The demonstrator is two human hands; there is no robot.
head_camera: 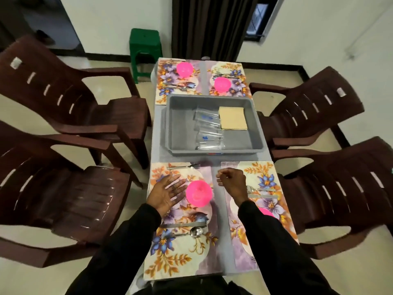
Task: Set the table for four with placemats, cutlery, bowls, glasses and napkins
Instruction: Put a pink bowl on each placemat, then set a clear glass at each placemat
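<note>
A long table (pixel 158 128) under a grey cloth runs away from the viewer across a pale tiled room, with brown plastic chairs (pixel 70 88) at 9 and 3 o'clock. At its centre sits a grey tub (pixel 180 116). Four floral placemats are already down: two at 12 o'clock beyond the tub (pixel 163 81) (pixel 240 81) and two at 6 o'clock (pixel 170 258) (pixel 240 241). Each carries a pink bowl (pixel 199 192) (pixel 184 69) (pixel 222 84) (pixel 265 212). So mats and bowls look done, and cutlery seems laid at every place. The glasses (pixel 207 128) and the stack of napkins (pixel 232 118) lie in the tub, so those two rounds are left, by my reckoning. The left hand (pixel 168 194) is spread flat, fingers straight, over the near-left mat just beside its bowl; whether it touches the mat I cannot tell. The right hand (pixel 230 184) is curled into a loose fist between the near mats, with nothing visible in it. On the near-left mat lie a fork (pixel 185 166), knife (pixel 182 225) and spoon (pixel 191 232). The right forearm covers most of the near-right bowl. The far cutlery is too blurred to count, as are the clear glasses.
</note>
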